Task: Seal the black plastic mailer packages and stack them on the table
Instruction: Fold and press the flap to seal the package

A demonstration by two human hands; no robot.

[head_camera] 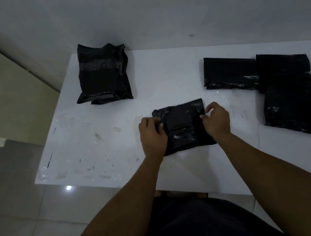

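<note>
A black plastic mailer [182, 122] lies on the white table [158, 82] in front of me, its flap folded over toward me. My left hand [152, 135] pinches its left edge and my right hand [216, 119] pinches its right edge. At the far left sits a stack of black mailers [103, 75], one on another, with a pale tape strip across the top one. On the right lie three more black mailers: one flat at the back [229, 72], one behind it at the far right [282, 66], and one nearer me [295, 109].
Clear peeled strips and scraps [98, 137] litter the table's left front area. A grey wall rises behind the table. Glossy floor tiles [26, 219] show at the left and below the near edge. My lap is at the bottom.
</note>
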